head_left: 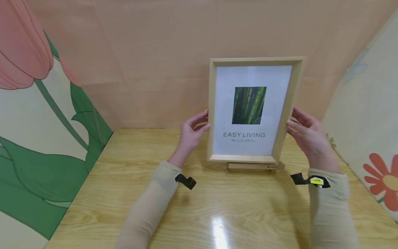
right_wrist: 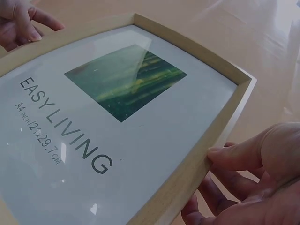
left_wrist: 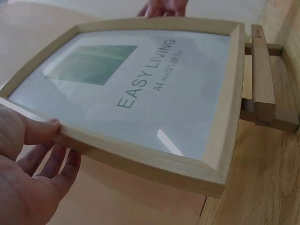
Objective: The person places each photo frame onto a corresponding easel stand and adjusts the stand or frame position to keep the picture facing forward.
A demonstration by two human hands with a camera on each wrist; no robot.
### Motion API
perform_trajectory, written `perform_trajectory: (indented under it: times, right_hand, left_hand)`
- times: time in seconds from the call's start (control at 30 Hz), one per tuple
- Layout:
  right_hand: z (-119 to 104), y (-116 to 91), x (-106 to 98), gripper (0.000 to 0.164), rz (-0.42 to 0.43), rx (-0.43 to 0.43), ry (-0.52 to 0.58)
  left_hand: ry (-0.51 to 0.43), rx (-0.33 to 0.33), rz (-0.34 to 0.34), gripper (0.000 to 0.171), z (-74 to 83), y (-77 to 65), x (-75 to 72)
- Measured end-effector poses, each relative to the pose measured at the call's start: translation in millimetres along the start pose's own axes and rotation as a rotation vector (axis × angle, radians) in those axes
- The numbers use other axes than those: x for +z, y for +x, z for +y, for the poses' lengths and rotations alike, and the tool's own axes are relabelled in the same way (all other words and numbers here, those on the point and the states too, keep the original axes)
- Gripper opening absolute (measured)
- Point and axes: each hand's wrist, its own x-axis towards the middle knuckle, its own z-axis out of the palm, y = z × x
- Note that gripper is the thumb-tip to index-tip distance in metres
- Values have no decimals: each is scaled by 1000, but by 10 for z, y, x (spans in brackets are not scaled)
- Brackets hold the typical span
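Note:
A picture frame (head_left: 242, 158) of pale wood stands upright between my two hands. Its white insert (head_left: 248, 77) bears a green bamboo picture and the words "EASY LIVING". My left hand (head_left: 191, 136) pinches the left side bar, thumb on the front and fingers behind. On the opposite side bar, my right hand (head_left: 311, 136) grips with its thumb at the front edge and fingers curled behind. Below the frame shows a small wooden easel (head_left: 250, 166), mostly hidden by it. In the left wrist view, a gap separates the frame's bottom bar from the easel's ledge (left_wrist: 262, 70).
The easel stands on a wood-grain table (head_left: 149, 148). A pinkish backdrop (head_left: 155, 69) rises behind. Flower-printed panels flank the table, with a tulip panel (head_left: 59, 180) on the left and a red-flower panel (head_left: 360, 131) on the right.

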Motion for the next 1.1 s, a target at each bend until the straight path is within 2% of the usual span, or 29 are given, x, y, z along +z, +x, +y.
perform_trajectory:
  times: [0.23, 0.43, 0.73, 1.0, 1.1]
  right_hand:
    - [-33, 1, -125, 49, -5, 14, -44]
    - [-40, 6, -211, 49, -15, 13, -11]
    - [-45, -1, -285, 48, 33, 53, -30]
    - [-25, 42, -334, 47, 38, 74, -12]
    - [-23, 45, -357, 48, 40, 85, -21]
  left_hand:
    - [17, 6, -11, 46, -87, 31, 85]
    - [22, -14, -21, 45, -130, 35, 139]
    - [26, -74, -41, 48, -150, 52, 167]
    - [43, -104, -60, 47, 51, 25, 197]
    - [44, -115, -61, 46, 74, 16, 209]
